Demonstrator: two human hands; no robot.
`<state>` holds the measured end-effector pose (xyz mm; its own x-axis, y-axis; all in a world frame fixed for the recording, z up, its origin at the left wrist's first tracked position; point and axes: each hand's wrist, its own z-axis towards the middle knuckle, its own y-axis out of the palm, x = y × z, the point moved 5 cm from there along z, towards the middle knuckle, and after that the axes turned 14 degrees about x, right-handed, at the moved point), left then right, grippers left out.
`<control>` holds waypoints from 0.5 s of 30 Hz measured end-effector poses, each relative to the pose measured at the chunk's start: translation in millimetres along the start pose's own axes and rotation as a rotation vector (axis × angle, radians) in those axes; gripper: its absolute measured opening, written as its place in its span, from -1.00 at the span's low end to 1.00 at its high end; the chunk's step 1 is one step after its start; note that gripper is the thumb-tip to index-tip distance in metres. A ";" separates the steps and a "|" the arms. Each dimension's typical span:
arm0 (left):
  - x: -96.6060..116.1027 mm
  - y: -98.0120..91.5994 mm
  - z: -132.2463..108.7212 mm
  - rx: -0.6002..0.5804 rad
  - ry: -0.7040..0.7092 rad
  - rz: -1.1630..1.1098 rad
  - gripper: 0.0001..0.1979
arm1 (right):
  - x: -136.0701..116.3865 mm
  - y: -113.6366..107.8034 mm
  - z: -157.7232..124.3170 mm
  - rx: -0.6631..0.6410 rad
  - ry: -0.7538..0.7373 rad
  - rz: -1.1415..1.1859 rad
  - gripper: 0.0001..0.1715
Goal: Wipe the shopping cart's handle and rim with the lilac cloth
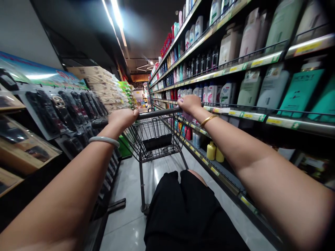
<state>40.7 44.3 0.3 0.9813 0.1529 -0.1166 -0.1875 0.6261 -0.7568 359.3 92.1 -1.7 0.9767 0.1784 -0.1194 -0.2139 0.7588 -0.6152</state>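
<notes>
A dark wire shopping cart (162, 154) stands right in front of me, its handlebar running across at the height of my hands. My left hand (122, 118) is wrapped round the left part of that bar, below it a grey bangle on the wrist. Toward the bar's right end, my right hand (190, 104) is closed on it too, with a gold bangle on that wrist. The fingertips of both hands are mostly hidden behind the bar. Through the wires, the basket shows mesh and a dark panel; I make out no goods in it.
Shelves (251, 115) of shampoo and lotion bottles line the right side, close to my right arm. On the left hang packed belts (65, 108) on a rack, whose foot (117, 205) juts onto the tiled floor (125, 223). Stacked packages (98, 83) stand farther along.
</notes>
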 end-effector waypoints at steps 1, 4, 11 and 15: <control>-0.3 -0.3 -0.6 0.000 -0.004 0.001 -0.21 | 0.3 -2.7 -0.8 0.028 -0.023 0.008 -0.36; 1.2 -1.4 -1.6 -0.001 -0.010 -0.001 -0.21 | -0.5 -6.7 0.2 0.038 0.014 0.030 -0.41; 4.8 -2.8 -0.6 -0.010 -0.025 -0.009 -0.23 | -57.4 -5.5 -12.4 0.118 -0.119 0.135 -0.43; 6.8 -2.4 -1.7 -0.002 -0.007 -0.015 -0.23 | -44.8 -3.3 -8.0 0.077 -0.044 0.191 -0.39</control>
<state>47.9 42.5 0.2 0.9838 0.1487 -0.1004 -0.1723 0.6267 -0.7600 316.4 76.6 -0.5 0.9169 0.3495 -0.1930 -0.3974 0.7542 -0.5228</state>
